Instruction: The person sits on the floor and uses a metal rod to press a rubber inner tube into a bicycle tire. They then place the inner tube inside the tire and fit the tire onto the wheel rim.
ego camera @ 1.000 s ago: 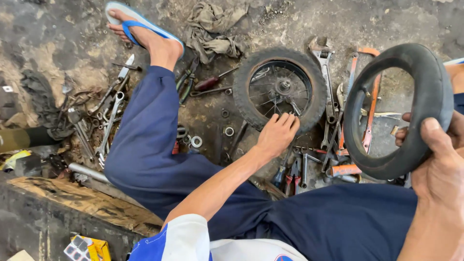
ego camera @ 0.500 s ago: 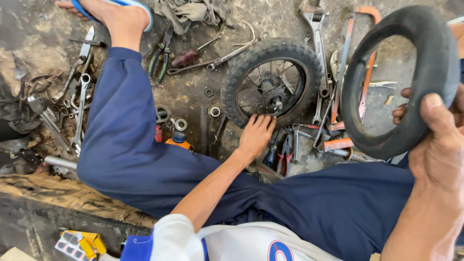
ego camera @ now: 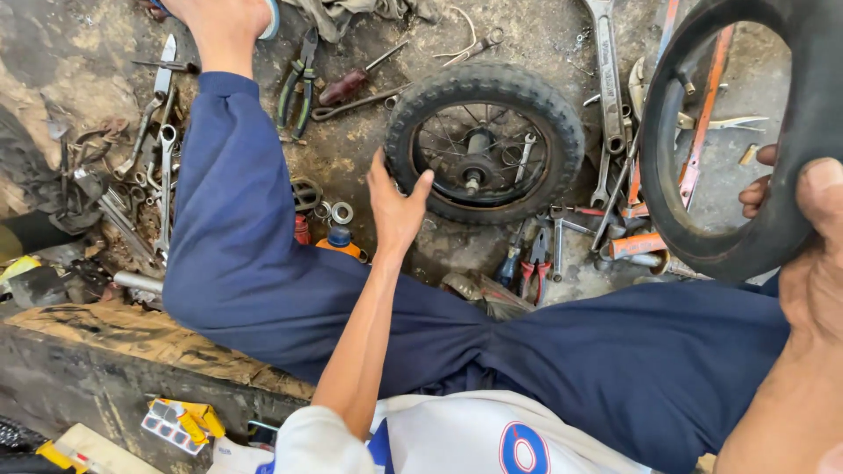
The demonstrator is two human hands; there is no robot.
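Reaching out, my left hand point(ego camera: 397, 204) now hovers with fingers point(ego camera: 376, 175) spread at the 9 o'clock edge of the wheel point(ego camera: 485, 140), palm turned toward it, thumb close to the tread; I cannot tell if it touches. A second ago this hand lay flat with its fingertips on the lower rim; it has since lifted and turned upright beside the tyre. The wheel itself lies flat on the dirty floor point(ego camera: 70, 61), spokes and hub up, unmoved on the ground.

My right hand point(ego camera: 803, 237) holds the black inner tube point(ego camera: 746, 237) raised at 3 o'clock, thumb pressed over its outer wall and fingers curled inside the ring. The tube has stayed in that grip and now fills more of the view.

Surrounding items: spanners point(ego camera: 606, 79) at 1 o'clock of the wheel, pliers point(ego camera: 537, 254) at 5 o'clock, a red-handled screwdriver point(ego camera: 351, 83) at 10 o'clock, loose bearings point(ego camera: 338, 212) at 8 o'clock. My leg point(ego camera: 228, 202) in blue trousers stretches past the tools.

Assessment: the left hand is off the rim; the wheel is free, and the tube remains in hand.
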